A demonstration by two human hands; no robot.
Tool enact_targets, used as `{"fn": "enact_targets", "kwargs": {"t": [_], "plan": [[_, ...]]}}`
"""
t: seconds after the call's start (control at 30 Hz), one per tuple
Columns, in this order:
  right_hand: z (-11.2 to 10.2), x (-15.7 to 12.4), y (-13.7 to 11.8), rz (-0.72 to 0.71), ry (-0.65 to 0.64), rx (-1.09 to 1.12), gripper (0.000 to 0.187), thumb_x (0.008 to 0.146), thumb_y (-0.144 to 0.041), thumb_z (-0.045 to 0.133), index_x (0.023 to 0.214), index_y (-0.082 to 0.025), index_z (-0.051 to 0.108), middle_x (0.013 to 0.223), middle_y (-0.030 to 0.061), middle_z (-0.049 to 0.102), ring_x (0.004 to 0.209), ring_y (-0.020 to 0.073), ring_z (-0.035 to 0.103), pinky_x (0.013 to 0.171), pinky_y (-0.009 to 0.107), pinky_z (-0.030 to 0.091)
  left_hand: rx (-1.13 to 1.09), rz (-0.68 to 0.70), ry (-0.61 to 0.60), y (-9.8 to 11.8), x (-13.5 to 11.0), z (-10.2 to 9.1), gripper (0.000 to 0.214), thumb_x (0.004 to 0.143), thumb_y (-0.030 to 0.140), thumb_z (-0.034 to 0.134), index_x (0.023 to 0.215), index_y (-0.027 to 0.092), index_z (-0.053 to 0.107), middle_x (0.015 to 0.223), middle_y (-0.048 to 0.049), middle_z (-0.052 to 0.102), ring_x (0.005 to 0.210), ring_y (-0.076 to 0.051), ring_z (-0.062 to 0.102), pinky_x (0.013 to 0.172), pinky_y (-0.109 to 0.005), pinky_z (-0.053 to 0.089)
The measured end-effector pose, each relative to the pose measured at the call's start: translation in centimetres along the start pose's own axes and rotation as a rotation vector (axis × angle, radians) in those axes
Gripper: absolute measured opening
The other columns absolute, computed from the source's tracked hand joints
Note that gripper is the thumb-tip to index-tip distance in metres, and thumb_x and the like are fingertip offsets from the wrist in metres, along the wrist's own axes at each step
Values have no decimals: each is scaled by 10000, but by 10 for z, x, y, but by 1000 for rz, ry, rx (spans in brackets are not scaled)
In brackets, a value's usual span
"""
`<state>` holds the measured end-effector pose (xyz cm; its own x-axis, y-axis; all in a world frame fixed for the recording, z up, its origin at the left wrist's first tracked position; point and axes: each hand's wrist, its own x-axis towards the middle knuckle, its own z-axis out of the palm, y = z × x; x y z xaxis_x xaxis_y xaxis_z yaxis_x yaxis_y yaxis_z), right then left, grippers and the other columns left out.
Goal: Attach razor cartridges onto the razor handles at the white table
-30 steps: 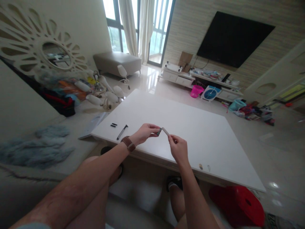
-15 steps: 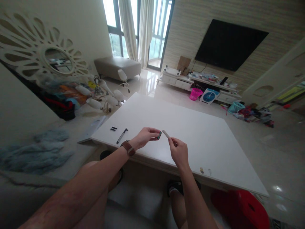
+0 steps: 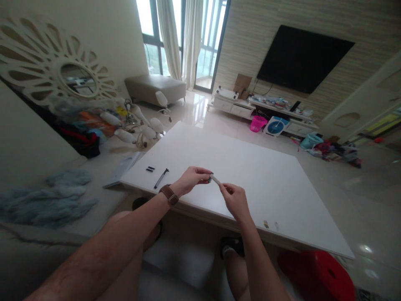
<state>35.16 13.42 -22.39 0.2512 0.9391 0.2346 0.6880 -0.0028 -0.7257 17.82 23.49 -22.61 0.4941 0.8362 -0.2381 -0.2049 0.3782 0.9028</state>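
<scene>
My left hand (image 3: pixel 198 179), with a brown watch strap at the wrist, pinches a small dark green piece (image 3: pixel 210 179) that looks like a circuit board. Between the fingertips of my right hand (image 3: pixel 235 198) is a slim, flat, pale stick (image 3: pixel 216 180). The stick's far end meets the green piece; whether it lies on it or against its edge I cannot tell. Both hands are above the white table (image 3: pixel 266 167). Left of my hands lie a thin dark tool (image 3: pixel 161 178) with a short crosswise head and two small black bars (image 3: pixel 150 169).
Near the table's front right edge lie a small yellowish item (image 3: pixel 266 224) and a small clear item (image 3: pixel 276 226). A red stool (image 3: pixel 326 276) stands below that corner. A lamp with several white shades (image 3: pixel 147 131) is beyond the left edge.
The pale stick has moved left and slightly down with my right hand, closing the gap to the green piece. My left hand has stayed nearly still.
</scene>
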Motion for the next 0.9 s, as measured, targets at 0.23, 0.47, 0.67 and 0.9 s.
{"fn": "enact_targets", "kwargs": {"t": [0.23, 0.47, 0.67, 0.9], "plan": [[-1, 0, -2, -62, 48, -41, 354, 922, -432, 513, 914, -193, 775, 818, 65, 745, 674, 174, 624, 653, 274, 445, -3, 26, 3, 0, -1, 0, 263, 615, 183, 842, 841, 81, 751, 756, -85, 719, 712, -142, 651, 797, -338, 533], [-3, 4, 11, -20, 170, 4, 389, 876, -496, 566, 918, -173, 779, 849, 103, 756, 727, 235, 677, 683, 323, 493, -9, 42, 30, 1, -6, 2, 222, 592, 174, 850, 775, 94, 753, 741, -80, 710, 672, -138, 640, 772, -349, 539], [4, -3, 12, 3, 83, -15, 412, 884, -508, 555, 919, -165, 782, 757, 85, 736, 665, 226, 658, 627, 312, 483, 16, 59, 61, 3, -3, 2, 163, 615, 130, 820, 765, 108, 760, 717, -72, 708, 652, -132, 628, 749, -344, 538], [5, -3, 4, 5, 78, 26, 449, 888, -525, 541, 942, -144, 773, 703, 66, 700, 638, 195, 621, 597, 283, 462, 25, 49, 9, 10, 6, 2, 127, 653, 115, 777, 778, 110, 757, 726, -72, 716, 662, -131, 632, 725, -309, 537]]}}
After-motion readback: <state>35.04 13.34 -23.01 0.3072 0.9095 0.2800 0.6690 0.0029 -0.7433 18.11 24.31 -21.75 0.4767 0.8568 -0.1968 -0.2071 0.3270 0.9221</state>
